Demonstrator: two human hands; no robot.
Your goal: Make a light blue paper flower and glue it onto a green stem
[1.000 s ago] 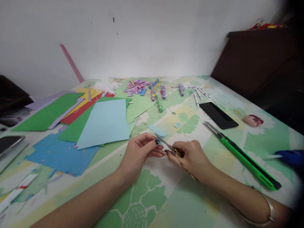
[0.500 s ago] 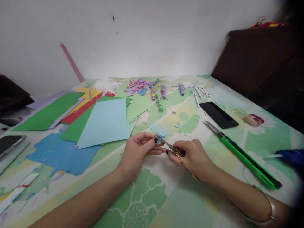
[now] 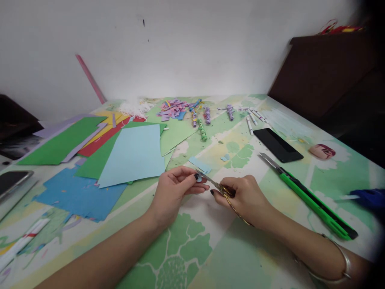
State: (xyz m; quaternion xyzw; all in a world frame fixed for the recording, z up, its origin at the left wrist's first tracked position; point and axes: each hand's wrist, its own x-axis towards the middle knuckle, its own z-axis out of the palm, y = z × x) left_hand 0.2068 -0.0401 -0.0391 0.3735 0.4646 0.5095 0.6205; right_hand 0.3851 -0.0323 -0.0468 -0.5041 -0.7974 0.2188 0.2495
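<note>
Between thumb and fingers, my left hand [image 3: 177,186] pinches a small light-blue paper piece [image 3: 199,179], mostly covered by the fingers. My right hand [image 3: 245,198] is closed around the gold handles of a pair of scissors [image 3: 218,185]. Their blades point left and reach the paper at my left fingertips. Just beyond the blades, a light-blue paper strip [image 3: 198,163] lies on the table. Farther off rests a tiny light-blue cutout [image 3: 225,157].
Coloured sheets, a light-blue one [image 3: 135,156] on top, lie at left above blue sheets [image 3: 84,196]. At right are a green utility knife [image 3: 313,204] with its blade out, a black phone [image 3: 277,144] and a blue tool [image 3: 368,198]. Paper scraps [image 3: 174,108] and rolled tubes [image 3: 202,130] lie behind.
The scissors' blades look closer together than before, and the paper piece has shifted slightly left in my left fingers. Both hands stay in nearly the same place.
</note>
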